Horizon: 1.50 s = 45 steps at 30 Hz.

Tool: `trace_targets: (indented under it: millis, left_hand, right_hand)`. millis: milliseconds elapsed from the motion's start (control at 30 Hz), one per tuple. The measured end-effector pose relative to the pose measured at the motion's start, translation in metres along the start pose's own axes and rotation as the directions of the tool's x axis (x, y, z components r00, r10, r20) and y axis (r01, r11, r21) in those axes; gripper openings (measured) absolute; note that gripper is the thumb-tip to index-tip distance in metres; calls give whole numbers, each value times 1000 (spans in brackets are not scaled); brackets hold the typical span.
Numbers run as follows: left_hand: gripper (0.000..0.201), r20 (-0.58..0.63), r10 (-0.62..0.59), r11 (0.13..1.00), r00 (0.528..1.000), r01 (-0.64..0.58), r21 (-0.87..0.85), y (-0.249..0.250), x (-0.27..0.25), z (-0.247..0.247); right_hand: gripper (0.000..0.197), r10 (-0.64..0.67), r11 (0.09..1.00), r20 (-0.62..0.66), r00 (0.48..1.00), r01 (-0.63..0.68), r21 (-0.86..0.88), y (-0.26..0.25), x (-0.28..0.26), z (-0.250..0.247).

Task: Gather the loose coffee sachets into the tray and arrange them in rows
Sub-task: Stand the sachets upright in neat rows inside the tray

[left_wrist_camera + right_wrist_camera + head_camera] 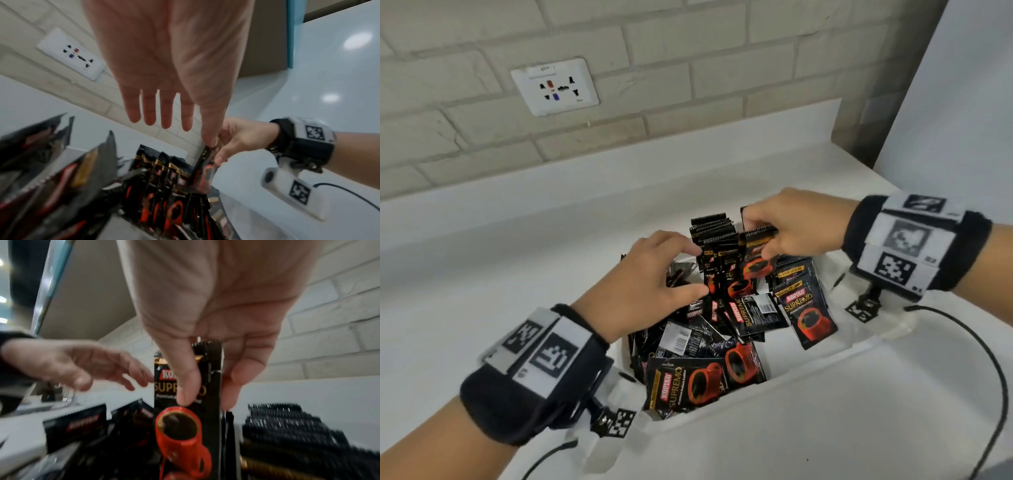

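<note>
A white tray (787, 353) holds many black coffee sachets with a red cup printed on them. At its far end a row of sachets (711, 236) stands upright, and loose sachets (698, 373) lie in a heap in front of it. My right hand (760, 241) pinches one sachet (176, 426) upright between thumb and fingers, just right of the standing row. My left hand (700, 270) reaches in from the left with straight fingers (166, 112). Its thumb touches the top of the sachet that the right hand holds.
The tray sits on a white counter (500, 274) against a pale brick wall with a socket plate (554, 87). A black cable (996, 370) curves over the counter at the right. A white panel (955, 102) rises at the far right.
</note>
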<state>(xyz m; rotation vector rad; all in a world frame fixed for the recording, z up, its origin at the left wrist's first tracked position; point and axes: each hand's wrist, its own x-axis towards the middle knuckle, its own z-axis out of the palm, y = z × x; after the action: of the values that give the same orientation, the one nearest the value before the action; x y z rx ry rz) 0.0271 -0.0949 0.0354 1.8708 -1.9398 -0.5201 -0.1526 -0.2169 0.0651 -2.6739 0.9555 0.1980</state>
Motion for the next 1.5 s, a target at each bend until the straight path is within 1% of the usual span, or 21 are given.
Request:
trace_targets:
  millis: [67,100,167,200,267,333,367,400,467,567,667,767,833,867,967,1067,1133,1233,1333,1400,1500]
  left_hand:
    - [35,61,83,996,995,-84,11,8,0,5]
    - [34,131,120,991,984,-128,50,12,1,9]
    - [35,315,162,969,935,-212,130,19,2,21]
    - [37,400,158,959,903,-236,154,21,3,29]
    - [43,540,99,949,836,-242,200,22,7,45]
    - [53,622,18,922,783,-253,292,20,12,56]
    - [59,638,-28,902,770,-255,347,19,14,60]
    - [64,638,-67,888,767,-246,389,18,15,63]
    - [67,628,-108,883,771,-217,417,18,17,65]
    - [68,625,-147,892,767,-170,419,20,20,67]
    - [66,614,-162,878,772,-171,447,23,21,69]
    - [62,576,-155,865,802,-172,471,22,22,70]
    - [60,549,-144,861,824,-168,480,21,23,71]
    - [62,545,-142,861,826,-169,479,20,23,72]
    - [65,538,-136,850,832,-182,495,17,24,76]
    - [59,516,-125,834,848,-192,517,16,25,80]
    - [56,508,-119,830,853,-195,523,16,26,81]
    - [56,504,-140,833,852,-173,525,16,26,82]
    - [57,516,-176,845,839,-140,515,16,26,82]
    - [56,527,-183,849,830,-137,510,15,27,82]
    - [53,535,-178,848,826,-147,510,14,29,81]
  right_hand:
    - [24,-2,999,12,1000,2,-47,-2,4,12]
    - [23,-6,997,9,1000,7,-78,-4,7,17]
    - [17,-10,991,-4,1000,9,-137,-8,11,26]
    - [17,-16,987,-11,1000,14,-161,-10,12,30]
    - [24,-19,981,-12,1000,17,-191,-14,14,36]
    - [25,-15,976,-10,1000,13,-216,-17,14,40]
    - [24,-15,973,-8,1000,12,-230,-19,14,41]
    - [24,-15,971,-4,1000,13,-241,-20,13,42]
    - [25,-22,964,11,1000,24,-267,-22,13,43]
    - [25,-39,950,17,999,43,-309,-22,13,43]
    - [25,-45,933,20,999,49,-357,-22,14,42]
    - [29,-25,921,32,999,36,-388,-21,15,40]
    - [34,5,930,46,999,12,-369,-19,15,36]
    - [34,17,939,53,998,2,-343,-18,14,34]
    - [25,21,950,30,999,-10,-311,-16,15,29]
    - [6,-15,937,10,1000,17,-349,-17,16,30]
    - [9,-23,943,1,1000,22,-332,-17,17,31]
    - [7,-29,949,-14,999,24,-315,-14,20,33]
    - [6,-31,958,-18,999,24,-287,-10,25,35]
    - [13,-27,968,-28,999,19,-250,-9,28,35]
    - [15,-38,978,-48,998,28,-209,-8,30,35]
